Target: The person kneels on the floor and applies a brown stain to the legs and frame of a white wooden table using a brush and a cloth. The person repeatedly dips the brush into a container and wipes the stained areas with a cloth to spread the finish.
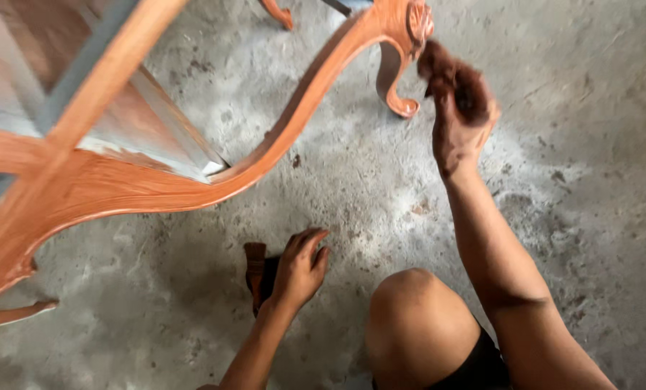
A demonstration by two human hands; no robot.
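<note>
At about one o'clock, the right hand (462,119) clenches a dark stained rag (447,72) against the carved chair frame (294,123) near its curled leg (395,90). At six o'clock, the left hand (299,269) rests open-fingered on a brown block (255,271) lying on the concrete floor (590,144).

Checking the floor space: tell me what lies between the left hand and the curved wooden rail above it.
Head view: only bare, stained concrete floor lies between the left hand and the rail. The hand rests on a dark brown object on the floor.
</note>
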